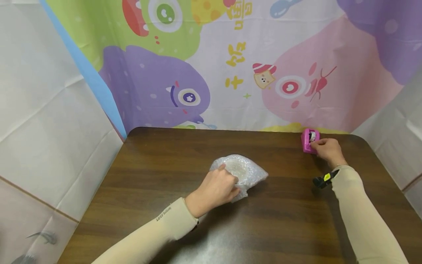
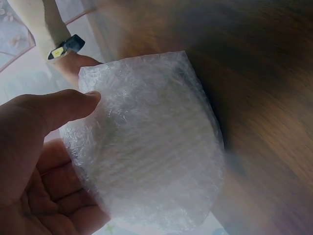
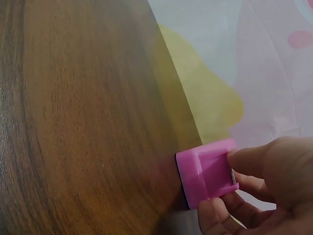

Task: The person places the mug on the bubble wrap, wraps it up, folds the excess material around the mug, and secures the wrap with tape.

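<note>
Near the middle of the head view, my left hand [image 1: 214, 187] holds a bubble-wrapped bundle [image 1: 252, 170]. In the left wrist view the thumb lies on one face of the bundle [image 2: 151, 137] and the curled fingers are behind its edge. A pale, rounded form shows dimly through the wrap; its kind cannot be made out. At the table's far right edge, my right hand [image 1: 330, 151] grips a small pink tape dispenser [image 1: 306, 141]. The right wrist view has its fingers and thumb around the end of the dispenser [image 3: 195, 169] with the toothed cutter. A small roll sits inside it.
Both hands are over a dark wood-grain table [image 1: 158, 154] with rounded far corners. Behind it hangs a cartoon-printed curtain [image 1: 227, 110], which meets the far edge. Pale panels [image 1: 56, 91] stand at the left and right sides.
</note>
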Motion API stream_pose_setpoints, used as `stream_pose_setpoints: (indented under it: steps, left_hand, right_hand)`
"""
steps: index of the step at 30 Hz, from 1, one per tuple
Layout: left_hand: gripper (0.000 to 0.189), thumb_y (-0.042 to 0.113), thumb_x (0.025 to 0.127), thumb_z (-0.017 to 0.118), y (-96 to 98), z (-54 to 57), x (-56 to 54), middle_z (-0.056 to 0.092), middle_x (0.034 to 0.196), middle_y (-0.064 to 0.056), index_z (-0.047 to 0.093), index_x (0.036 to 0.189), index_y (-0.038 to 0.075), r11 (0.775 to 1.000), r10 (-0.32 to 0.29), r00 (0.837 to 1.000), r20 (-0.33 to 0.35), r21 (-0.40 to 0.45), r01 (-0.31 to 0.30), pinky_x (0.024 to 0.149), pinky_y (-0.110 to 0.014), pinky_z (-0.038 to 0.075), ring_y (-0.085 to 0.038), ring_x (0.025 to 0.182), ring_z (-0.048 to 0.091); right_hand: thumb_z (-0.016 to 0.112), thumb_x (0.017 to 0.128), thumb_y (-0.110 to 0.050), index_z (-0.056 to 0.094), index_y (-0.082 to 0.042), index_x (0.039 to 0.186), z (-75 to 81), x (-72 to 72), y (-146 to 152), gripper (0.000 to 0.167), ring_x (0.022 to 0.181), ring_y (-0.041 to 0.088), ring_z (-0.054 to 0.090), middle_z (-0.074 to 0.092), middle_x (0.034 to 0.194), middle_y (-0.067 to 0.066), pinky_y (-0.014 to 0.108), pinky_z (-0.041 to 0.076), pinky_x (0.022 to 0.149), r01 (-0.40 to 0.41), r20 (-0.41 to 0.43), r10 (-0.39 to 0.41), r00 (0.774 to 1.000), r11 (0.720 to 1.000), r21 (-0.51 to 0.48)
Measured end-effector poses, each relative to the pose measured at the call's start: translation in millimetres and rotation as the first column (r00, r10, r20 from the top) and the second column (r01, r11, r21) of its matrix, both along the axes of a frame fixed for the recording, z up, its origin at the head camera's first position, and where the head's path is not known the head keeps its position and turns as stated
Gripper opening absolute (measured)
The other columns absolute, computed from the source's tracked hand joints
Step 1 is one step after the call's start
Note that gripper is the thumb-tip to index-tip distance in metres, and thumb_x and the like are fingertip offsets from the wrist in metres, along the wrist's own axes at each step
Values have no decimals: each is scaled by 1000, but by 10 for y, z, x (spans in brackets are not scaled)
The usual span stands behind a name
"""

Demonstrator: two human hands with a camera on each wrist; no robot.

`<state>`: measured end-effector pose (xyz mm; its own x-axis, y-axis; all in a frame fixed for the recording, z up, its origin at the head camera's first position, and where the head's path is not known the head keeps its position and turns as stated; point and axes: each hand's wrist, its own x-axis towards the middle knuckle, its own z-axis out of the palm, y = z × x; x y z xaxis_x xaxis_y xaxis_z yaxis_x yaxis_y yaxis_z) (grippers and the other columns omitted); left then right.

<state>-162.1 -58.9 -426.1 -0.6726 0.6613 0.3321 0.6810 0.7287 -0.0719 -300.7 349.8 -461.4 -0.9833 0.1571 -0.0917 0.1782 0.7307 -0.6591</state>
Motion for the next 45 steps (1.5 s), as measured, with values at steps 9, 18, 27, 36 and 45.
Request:
stream_pose_setpoints:
  steps: [9, 18, 27, 36, 45]
  left_hand:
    - [25, 35, 83, 83, 18, -5, 3, 68, 63, 6, 71, 69, 18, 1000, -6, 1000, -15, 2, 6, 98, -38, 57, -16, 66, 71]
    - [27, 33, 84, 83, -4, 21, 26, 68, 62, 3, 70, 68, 16, 1000, -12, 1000, 6, -1, 12, 102, -42, 55, -18, 65, 70]
    - [27, 32, 83, 83, -6, 19, 17, 68, 62, 2, 69, 68, 15, 1000, -23, 1000, 13, 15, 23, 104, -44, 53, -18, 65, 70]
    - [28, 32, 83, 84, 9, 4, 22, 67, 61, 2, 68, 67, 15, 999, -29, 1000, 0, 23, 29, 103, -44, 54, -18, 63, 70]
    - [27, 32, 82, 84, 23, 9, 21, 68, 62, 2, 69, 68, 15, 999, -25, 1000, -2, 26, 26, 103, -44, 54, -18, 64, 70]
  right_hand:
    - [56, 105, -26, 54, 20, 133, -31, 7, 35, 54, 86, 19, 64, 57, 126, 35, 17, 52, 63, -3, 39, 6, 999, 997, -77]
    - [61, 103, -22, 58, 21, 129, -60, -11, 1, 50, 78, 8, 60, 63, 119, 33, 16, 51, 61, -1, 3, 2, 1000, 995, -102]
    - [62, 101, -17, 55, 20, 132, -9, -59, -23, 49, 72, 1, 58, 63, 115, 27, 19, 56, 64, 47, 43, -39, 998, 979, -196]
    - [52, 105, -28, 50, 17, 131, 22, -40, -51, 51, 64, 1, 64, 62, 77, -7, 24, 62, 68, 116, 101, -82, 991, 907, -404]
    - [50, 106, -19, 50, 16, 131, 43, -41, -66, 42, 61, 1, 66, 64, 67, -10, 26, 63, 68, 175, 124, -132, 983, 867, -466]
